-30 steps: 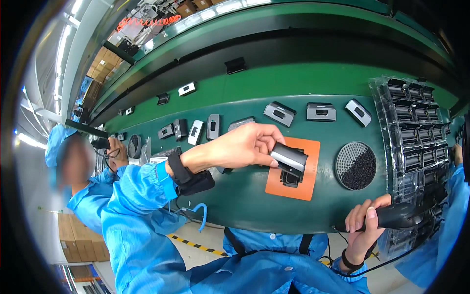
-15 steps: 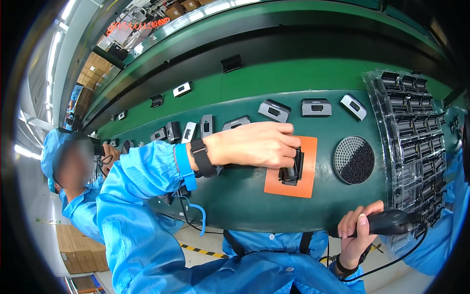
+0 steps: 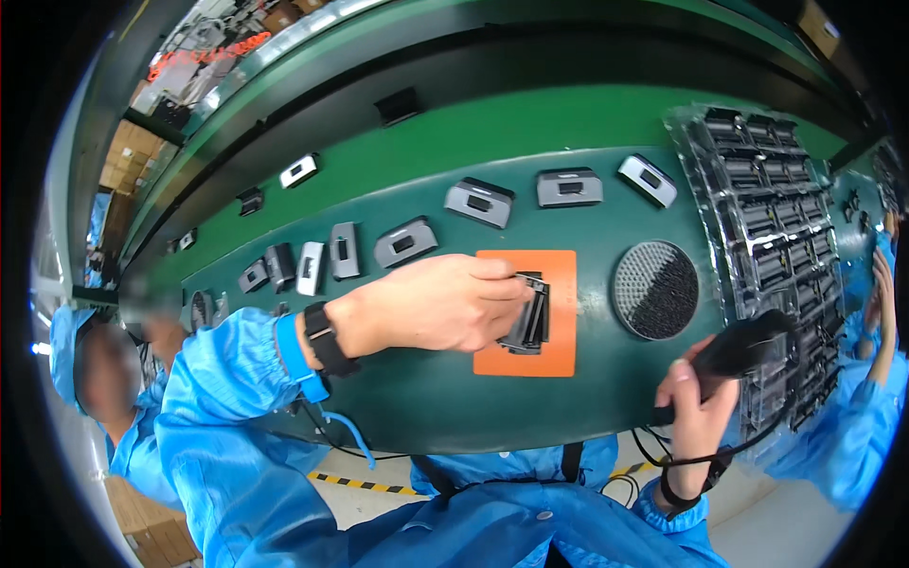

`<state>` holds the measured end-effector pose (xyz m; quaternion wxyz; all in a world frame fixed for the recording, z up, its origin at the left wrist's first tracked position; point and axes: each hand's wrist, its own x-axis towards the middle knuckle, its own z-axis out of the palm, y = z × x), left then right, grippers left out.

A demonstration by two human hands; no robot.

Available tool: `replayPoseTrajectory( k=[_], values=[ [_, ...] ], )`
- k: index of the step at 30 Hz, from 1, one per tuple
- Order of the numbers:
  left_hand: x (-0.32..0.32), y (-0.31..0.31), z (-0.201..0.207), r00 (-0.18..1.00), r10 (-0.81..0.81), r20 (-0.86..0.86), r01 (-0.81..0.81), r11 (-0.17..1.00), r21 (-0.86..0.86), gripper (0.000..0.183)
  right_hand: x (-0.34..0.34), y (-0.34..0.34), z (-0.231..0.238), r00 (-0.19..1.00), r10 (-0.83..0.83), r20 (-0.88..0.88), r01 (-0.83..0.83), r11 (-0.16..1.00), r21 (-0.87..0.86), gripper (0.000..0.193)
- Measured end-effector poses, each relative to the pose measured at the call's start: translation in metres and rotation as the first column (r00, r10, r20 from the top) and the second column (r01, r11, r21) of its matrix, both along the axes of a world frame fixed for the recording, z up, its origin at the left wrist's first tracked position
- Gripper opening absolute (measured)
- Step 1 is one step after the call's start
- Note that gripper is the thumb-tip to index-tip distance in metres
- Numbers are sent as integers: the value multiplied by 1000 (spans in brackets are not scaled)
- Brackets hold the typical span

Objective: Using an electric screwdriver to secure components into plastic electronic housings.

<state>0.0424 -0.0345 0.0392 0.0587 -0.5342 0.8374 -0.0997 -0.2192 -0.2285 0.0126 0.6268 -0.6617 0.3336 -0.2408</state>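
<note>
My left hand [image 3: 454, 303], with a black strap and a blue band at its wrist, reaches over an orange mat [image 3: 561, 364]. Its fingers are closed on the left side of a black plastic housing [image 3: 536, 317] lying on that mat, and they cover part of it. At the lower right, my right hand [image 3: 699, 409] is wrapped round a black corded electric screwdriver [image 3: 734, 355]. The tool is held tilted above the table's near edge, to the right of the mat; I cannot make out its tip.
A round dish [image 3: 653, 327] of small black screws stands right of the mat. Clear trays [image 3: 705, 204] of black housings fill the right side. Several grey and silver units [image 3: 570, 187] line the table's far side. Co-workers sit left [image 3: 104, 379] and right [image 3: 885, 293].
The whole view has shifted, moving the scene leftward. My right hand has lifted and tilted the screwdriver upward. My left hand has slid slightly left across the mat, uncovering more of the housing.
</note>
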Motion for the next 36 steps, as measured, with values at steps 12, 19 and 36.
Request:
replayPoseTrajectory(
  k=[12,19,36],
  values=[
    [-29,6,6,971,229,-73,-219,968,126,32,44,53,-1,618,642,-453,-667,123,-735,35],
    [-41,15,0,896,362,-257,-339,932,130,49,22,45,-14,643,646,-411,-643,164,-748,37],
    [-95,8,26,837,508,-201,-488,861,143,111,73,-10,-17,921,-84,-380,-253,612,-749,104]
  ],
)
